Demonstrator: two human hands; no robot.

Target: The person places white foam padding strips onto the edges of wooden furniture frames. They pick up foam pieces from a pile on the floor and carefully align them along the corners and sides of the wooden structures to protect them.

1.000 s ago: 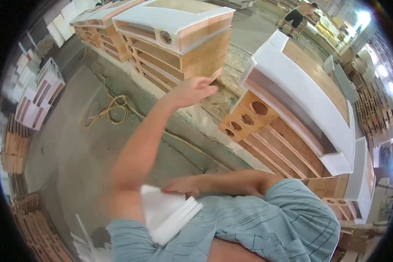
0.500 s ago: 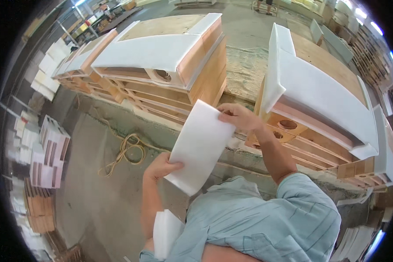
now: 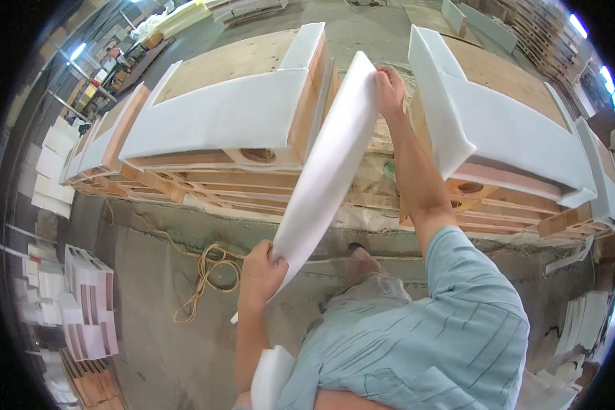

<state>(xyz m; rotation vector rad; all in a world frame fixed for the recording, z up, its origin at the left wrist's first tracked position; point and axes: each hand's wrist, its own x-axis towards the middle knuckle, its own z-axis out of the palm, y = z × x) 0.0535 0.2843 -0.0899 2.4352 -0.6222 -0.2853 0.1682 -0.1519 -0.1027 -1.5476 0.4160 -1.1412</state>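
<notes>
A long white foam sheet (image 3: pixel 329 160) stretches slantwise in front of me between my two hands, slightly curved along its length. Its near lower end is gripped by my left hand (image 3: pixel 262 275), fingers wrapped round the edge. My right hand (image 3: pixel 390 91) pinches the far upper corner, with that arm reaching forward. More folded or stacked white foam (image 3: pixel 272 377) is tucked against my left forearm and side. Beyond the sheet stands a wooden frame (image 3: pixel 219 102) with white foam along its top edges; part of its right end is hidden behind the sheet.
On the right is a similar foam-edged wooden frame (image 3: pixel 512 130), with a gap between the two. A coiled yellow hose or cord (image 3: pixel 208 277) lies on the concrete floor at left. Stacked pale frames (image 3: pixel 89 301) stand further left. My foot (image 3: pixel 355 249) is near the low ledge.
My right hand has moved forward and up, and the foam sheet now extends much longer between my hands. The left hand has shifted slightly; the view has turned a little.
</notes>
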